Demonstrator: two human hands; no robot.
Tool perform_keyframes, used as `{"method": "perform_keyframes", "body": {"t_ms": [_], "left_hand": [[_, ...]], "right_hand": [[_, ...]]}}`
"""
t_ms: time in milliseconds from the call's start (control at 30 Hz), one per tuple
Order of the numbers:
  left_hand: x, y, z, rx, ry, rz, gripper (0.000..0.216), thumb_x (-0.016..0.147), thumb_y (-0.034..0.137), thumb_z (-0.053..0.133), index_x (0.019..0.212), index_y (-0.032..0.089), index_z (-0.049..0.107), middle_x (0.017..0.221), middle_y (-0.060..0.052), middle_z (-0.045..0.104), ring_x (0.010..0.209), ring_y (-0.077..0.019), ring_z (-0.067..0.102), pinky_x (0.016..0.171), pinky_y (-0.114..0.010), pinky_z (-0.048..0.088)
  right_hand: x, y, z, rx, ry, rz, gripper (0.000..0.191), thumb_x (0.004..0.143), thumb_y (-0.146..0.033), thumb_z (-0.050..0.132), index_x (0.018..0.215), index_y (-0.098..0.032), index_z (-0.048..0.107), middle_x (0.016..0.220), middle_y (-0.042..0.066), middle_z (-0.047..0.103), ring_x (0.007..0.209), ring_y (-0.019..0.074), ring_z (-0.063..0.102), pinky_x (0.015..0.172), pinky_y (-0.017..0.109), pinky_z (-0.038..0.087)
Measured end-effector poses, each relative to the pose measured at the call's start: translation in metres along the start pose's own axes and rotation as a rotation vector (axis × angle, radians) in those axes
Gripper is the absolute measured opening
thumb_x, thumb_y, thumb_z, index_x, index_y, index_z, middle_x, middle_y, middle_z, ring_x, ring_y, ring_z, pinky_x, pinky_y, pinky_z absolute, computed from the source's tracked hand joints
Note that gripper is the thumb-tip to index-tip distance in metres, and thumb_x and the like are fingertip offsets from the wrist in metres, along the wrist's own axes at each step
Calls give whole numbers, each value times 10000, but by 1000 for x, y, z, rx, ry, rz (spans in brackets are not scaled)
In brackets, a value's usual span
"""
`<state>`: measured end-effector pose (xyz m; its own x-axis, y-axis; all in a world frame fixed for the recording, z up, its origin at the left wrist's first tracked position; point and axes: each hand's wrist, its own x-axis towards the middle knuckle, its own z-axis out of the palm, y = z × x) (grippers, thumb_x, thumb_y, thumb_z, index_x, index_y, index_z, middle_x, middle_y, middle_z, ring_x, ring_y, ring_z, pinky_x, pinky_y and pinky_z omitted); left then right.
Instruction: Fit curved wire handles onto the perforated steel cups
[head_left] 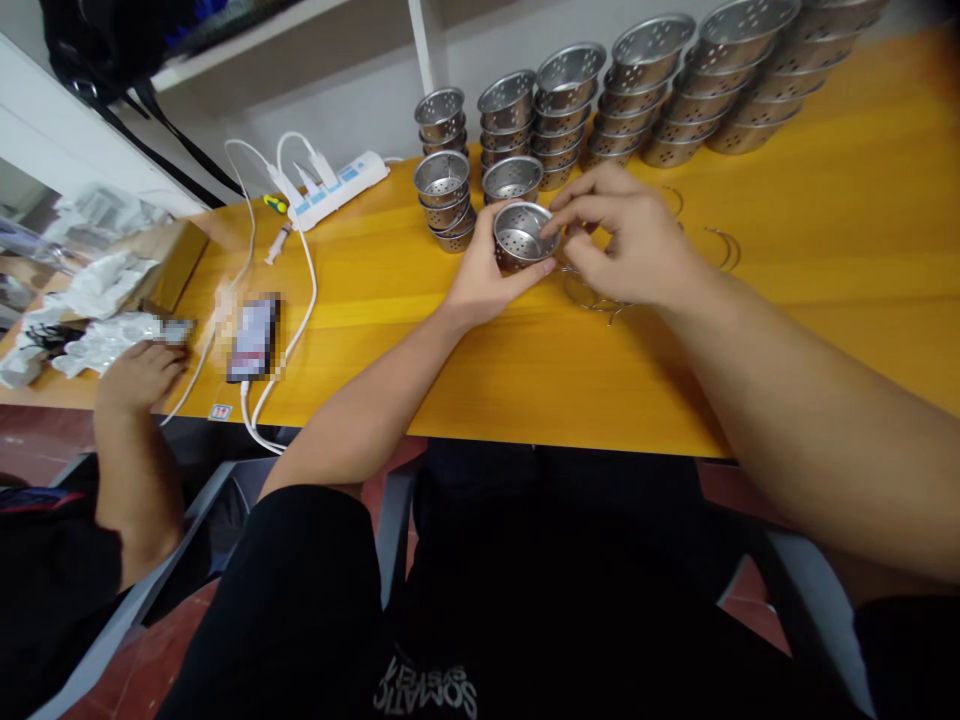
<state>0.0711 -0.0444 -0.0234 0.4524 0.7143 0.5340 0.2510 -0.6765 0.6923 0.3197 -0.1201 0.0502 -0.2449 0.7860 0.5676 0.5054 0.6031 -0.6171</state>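
- A perforated metal cup [517,237], round and shiny, with a rolled-looking rim and small holes punched through its floor and wall, is held above the table near the front of the stacks, its mouth turned upward.
- The cup is gripped by the left hand [482,267], whose fingers and thumb are wrapped partway around the outer wall.
- The right hand [628,240] is half curled, its fingertips brought together at the cup's right rim; whether anything thin is pinched there cannot be told.
- The inside of the held cup is partly covered by the right fingertips, and its contents cannot be made out.
- Similar cups are nested one in another: a short front stack [444,205] is placed left of the held cup, another stack [513,180] is partly hidden just behind it, and a back row of taller stacks [574,100] is lined up toward the right.
- Thin curved wires [731,247] are scattered on the smooth, yellow, wood-grained table [525,370], some beneath the right hand.
- Farther left, a white plastic power strip [341,190] is filled with plugs, and a syringe [279,245] is laid beside it.
- Crinkled clear plastic bags [112,285] are heaped by a cardboard box [180,265], near a co-worker's hand [142,375].
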Motion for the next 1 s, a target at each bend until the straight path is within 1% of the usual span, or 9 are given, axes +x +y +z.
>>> {"method": "perform_keyframes", "body": {"t_ms": [100,267,400,500,567,667,800,867,1000], "left_hand": [[0,-8,1,37,-11,26,973,1165,621,867,1915,299,338,1824,-200,629,1767,-403,682,1543,-639,530],[3,-34,8,73,-25,82,998,1222,728,740,1962,348,189,1849,-181,572,1799,-396,655,1547,-643,509],[4,-53,14,23,-24,104,1021,1200,780,729,1945,337,191,1835,-195,564,1783,-403,656,1537,-662,521],[5,-57,14,-24,-28,112,1045,1171,811,748,1930,327,218,1827,-211,568,1789,-427,642,1550,-706,502],[4,-51,11,-52,-40,101,1058,1157,821,768,1927,326,237,1827,-211,576,1810,-441,621,1578,-736,464],[2,-26,3,-65,-44,21,1045,1146,789,837,1918,325,308,1816,-194,614,1829,-440,609,1615,-745,422],[-3,11,-5,16,-43,-72,954,1142,735,906,1871,298,473,1806,-193,647,1801,-412,639,1599,-669,487],[-2,18,-6,48,-41,-56,929,1163,734,873,1883,295,484,1803,-189,641,1793,-399,645,1585,-648,504],[1,18,-3,25,-24,-36,889,1192,651,835,1912,308,442,1796,-182,646,1766,-378,676,1564,-645,524]], "right_hand": [[0,5,0,-19,-19,-47,39,1161,-467,918,1194,-452,932,1503,77,857,1398,432,822,1294,750,736],[1,12,2,-39,3,-144,132,1188,-335,851,1229,-417,947,1458,83,876,1380,403,858,1301,713,738],[1,15,5,-51,6,-118,116,1185,-333,878,1235,-411,948,1442,72,884,1427,423,854,1384,755,688],[1,17,7,-61,-8,-102,127,1200,-335,854,1229,-418,946,1470,59,882,1465,422,847,1413,750,675],[1,18,8,-58,-16,-83,133,1217,-360,834,1234,-435,943,1486,43,886,1487,414,840,1428,726,675],[1,19,11,-54,-29,-61,133,1215,-376,829,1243,-442,941,1521,20,889,1512,411,827,1442,729,669],[1,20,17,-39,-79,-83,175,1151,-282,804,1157,-381,948,1551,48,868,1452,437,844,1385,820,673],[0,20,20,-20,-72,-93,204,1134,-279,787,1187,-384,954,1521,61,860,1426,440,850,1360,836,676],[0,14,20,3,-69,-91,201,1121,-356,829,1273,-402,953,1507,78,837,1463,458,819,1390,863,642]]}}
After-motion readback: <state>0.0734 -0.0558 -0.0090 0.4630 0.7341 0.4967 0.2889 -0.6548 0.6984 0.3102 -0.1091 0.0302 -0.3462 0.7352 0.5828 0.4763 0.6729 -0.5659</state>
